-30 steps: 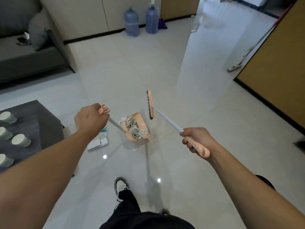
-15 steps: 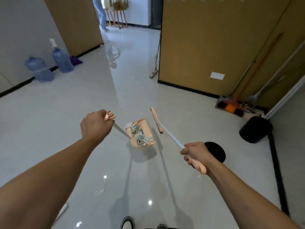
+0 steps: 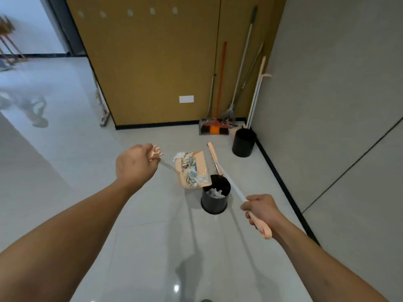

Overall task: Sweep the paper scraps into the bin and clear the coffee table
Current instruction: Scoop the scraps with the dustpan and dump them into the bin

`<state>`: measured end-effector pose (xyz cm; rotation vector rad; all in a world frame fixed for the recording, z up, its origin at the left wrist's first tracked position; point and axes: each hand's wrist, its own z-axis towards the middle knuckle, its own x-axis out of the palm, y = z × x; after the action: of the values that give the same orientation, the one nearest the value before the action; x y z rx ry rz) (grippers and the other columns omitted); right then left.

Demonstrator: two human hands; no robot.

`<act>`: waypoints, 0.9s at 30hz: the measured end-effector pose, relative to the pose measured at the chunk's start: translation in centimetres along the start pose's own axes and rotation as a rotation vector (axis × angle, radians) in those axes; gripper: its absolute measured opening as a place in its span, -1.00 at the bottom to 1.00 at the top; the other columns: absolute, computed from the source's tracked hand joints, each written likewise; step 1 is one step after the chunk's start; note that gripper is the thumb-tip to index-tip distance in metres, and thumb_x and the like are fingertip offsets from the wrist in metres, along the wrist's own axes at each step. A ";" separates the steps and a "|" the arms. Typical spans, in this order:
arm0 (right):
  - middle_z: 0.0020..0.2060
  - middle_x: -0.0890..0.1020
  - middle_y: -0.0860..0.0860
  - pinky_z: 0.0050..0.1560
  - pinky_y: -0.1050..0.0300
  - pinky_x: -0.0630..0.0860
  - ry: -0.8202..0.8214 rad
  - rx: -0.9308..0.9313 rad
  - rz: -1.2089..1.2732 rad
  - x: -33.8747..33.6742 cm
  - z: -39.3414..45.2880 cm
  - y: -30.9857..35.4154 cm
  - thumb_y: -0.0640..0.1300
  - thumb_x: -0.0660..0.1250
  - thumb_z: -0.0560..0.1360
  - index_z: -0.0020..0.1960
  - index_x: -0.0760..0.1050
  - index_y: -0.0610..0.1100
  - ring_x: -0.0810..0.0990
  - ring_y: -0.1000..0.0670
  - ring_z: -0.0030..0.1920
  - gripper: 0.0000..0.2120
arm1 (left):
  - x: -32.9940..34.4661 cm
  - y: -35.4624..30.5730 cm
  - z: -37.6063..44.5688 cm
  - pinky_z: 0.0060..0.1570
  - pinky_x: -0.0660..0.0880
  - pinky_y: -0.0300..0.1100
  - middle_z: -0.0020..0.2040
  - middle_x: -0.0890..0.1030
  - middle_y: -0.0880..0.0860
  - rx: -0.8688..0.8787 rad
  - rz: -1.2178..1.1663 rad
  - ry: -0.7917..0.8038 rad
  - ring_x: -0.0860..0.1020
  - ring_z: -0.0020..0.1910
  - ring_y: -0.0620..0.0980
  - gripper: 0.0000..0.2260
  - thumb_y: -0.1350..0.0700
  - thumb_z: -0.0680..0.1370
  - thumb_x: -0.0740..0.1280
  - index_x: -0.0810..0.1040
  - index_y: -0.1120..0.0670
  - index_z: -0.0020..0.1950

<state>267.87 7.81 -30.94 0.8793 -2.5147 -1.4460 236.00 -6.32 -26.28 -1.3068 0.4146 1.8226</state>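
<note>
Peach dustpan (image 3: 192, 168) handle in clenched left hand (image 3: 135, 164) — broom (image 3: 220, 168) handle in clenched right hand (image 3: 261, 211).

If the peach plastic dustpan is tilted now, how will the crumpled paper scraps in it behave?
The crumpled paper scraps look light and loose, so they would probably slide off the smooth peach plastic dustpan easily. Some may flutter past the black round bin, whose opening looks narrow.

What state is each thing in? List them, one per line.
Dustpan: held up by left hand, loaded, over the near bin.
Scraps: heaped in the dustpan, not yet tipped.
Near bin: upright, open, some paper inside.
Far bin: upright, open, contents hidden.
Brush: held off the floor by right hand.
</note>
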 end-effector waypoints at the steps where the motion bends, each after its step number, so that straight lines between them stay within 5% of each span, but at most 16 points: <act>1: -0.38 0.48 -0.15 -0.58 0.28 0.32 -0.028 0.016 0.031 -0.8 0.0 -0.3 -0.39 0.37 0.47 0.03 0.53 -0.28 0.38 0.04 -0.59 -0.85 | 0.5 -1.0 0.4 -0.42 0.23 -0.18 -0.34 0.48 -0.02 0.049 -0.002 0.007 0.43 -0.38 0.08 -0.80 -0.06 0.47 0.33 0.39 -0.02 -0.26; 6: -0.30 0.51 -0.17 -0.58 0.28 0.33 -0.119 0.071 0.156 -3.7 0.1 -1.7 -0.40 0.38 0.47 0.30 0.46 -0.29 0.40 0.06 -0.61 -0.59 | 3.0 -5.0 1.9 -0.44 0.14 -0.22 -0.35 0.48 0.00 0.227 0.016 0.029 0.45 -0.44 0.10 -0.85 0.01 0.44 0.43 0.51 0.02 -0.20; 20: -0.31 0.57 -0.18 -0.47 0.17 0.39 -0.143 0.156 0.258 -6.2 5.2 -4.4 -0.38 0.45 0.41 0.19 0.53 -0.24 0.45 -0.06 -0.42 -0.63 | 9.2 -9.1 3.4 -0.51 0.23 -0.26 -0.37 0.49 0.04 0.520 0.123 0.138 0.45 -0.51 0.11 -0.91 0.09 0.45 0.45 0.60 0.08 -0.19; 27: -0.46 0.54 -0.11 -0.50 0.19 0.35 -0.111 0.213 0.240 -6.1 6.7 -4.7 -0.31 0.46 0.39 0.26 0.51 -0.18 0.40 -0.05 -0.51 -0.56 | 10.1 -9.4 3.5 -0.49 0.21 -0.23 -0.41 0.46 0.05 0.624 0.124 0.150 0.43 -0.52 0.12 -0.93 0.16 0.43 0.46 0.60 0.09 -0.22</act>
<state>272.51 14.36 -37.32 0.5112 -2.7801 -1.2028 240.04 6.09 -32.03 -0.9887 1.0688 1.5109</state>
